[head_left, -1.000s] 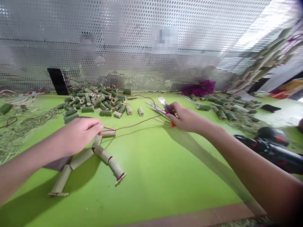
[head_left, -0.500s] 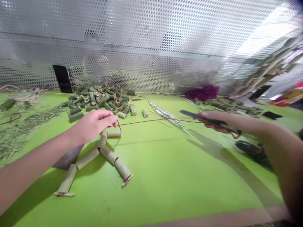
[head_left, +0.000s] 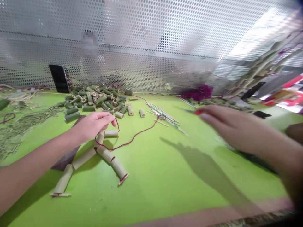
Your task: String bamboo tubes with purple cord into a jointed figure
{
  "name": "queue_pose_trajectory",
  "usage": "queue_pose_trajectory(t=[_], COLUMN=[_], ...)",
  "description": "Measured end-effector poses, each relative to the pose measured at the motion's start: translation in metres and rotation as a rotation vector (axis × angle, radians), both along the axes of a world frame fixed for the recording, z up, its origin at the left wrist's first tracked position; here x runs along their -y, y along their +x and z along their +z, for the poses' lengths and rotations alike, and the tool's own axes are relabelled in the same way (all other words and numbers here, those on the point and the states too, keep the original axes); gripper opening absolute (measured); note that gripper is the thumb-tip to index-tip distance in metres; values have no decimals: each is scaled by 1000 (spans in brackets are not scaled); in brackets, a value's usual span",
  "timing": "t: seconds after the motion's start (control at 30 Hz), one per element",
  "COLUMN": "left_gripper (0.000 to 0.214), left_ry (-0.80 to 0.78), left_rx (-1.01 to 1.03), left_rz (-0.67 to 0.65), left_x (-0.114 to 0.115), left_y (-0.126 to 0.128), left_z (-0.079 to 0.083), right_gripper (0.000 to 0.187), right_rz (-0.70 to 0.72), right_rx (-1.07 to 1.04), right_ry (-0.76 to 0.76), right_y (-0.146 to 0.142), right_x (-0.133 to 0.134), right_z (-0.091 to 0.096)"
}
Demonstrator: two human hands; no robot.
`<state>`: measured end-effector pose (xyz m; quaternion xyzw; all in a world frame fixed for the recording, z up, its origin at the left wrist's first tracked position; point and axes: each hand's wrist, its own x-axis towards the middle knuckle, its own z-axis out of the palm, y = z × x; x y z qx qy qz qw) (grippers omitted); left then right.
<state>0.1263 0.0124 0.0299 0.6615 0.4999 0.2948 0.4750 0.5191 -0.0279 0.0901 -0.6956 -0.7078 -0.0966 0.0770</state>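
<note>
My left hand (head_left: 91, 124) is closed in a pinch on one end of a dark red string (head_left: 132, 138). It hovers just above a jointed figure of pale bamboo tubes (head_left: 104, 154) lying on the green table (head_left: 165, 183). The string lies slack in a curve toward a bundle of thin sticks (head_left: 165, 115). My right hand (head_left: 227, 127) is raised at the right and smeared by motion. Beyond its fingertips stick out a dark blade and a red bit of the scissors (head_left: 191, 111).
A pile of short green bamboo tubes (head_left: 97, 99) lies at the back, with a black phone (head_left: 58, 78) leaning on the perforated metal panel (head_left: 151, 47). Bamboo shavings (head_left: 14, 132) cover the left. A purple tuft (head_left: 197, 92) and more tubes lie at the back right.
The string was stretched taut between my two hands; now it lies slack on the table. My right hand has swung back leftward with the scissors. My left hand has barely moved.
</note>
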Motion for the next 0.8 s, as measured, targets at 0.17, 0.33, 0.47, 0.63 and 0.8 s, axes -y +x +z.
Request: queue_pose_trajectory(t=[0.17,0.33,0.47,0.63,0.8], left_gripper=[38,36,40,36,33], left_ry=[45,93,80,68,93], left_rx=[-79,-166,-160,-142,-134], left_rz=[31,55,27,56,89], left_x=[6,13,13,5,3], left_y=[1,1,-4,-8,-4], left_z=[7,18,20,14,8], right_gripper=[43,39,43,44,47], right_rz=[501,662,627,546,476], right_rx=[36,186,254,253,215], right_ry=[-113,106,156,202,197], right_y=[-107,-136,-142,-141,-140], right_x=[12,0,-6,-8,-9], right_z=[-32,-43,-42,-44,-43])
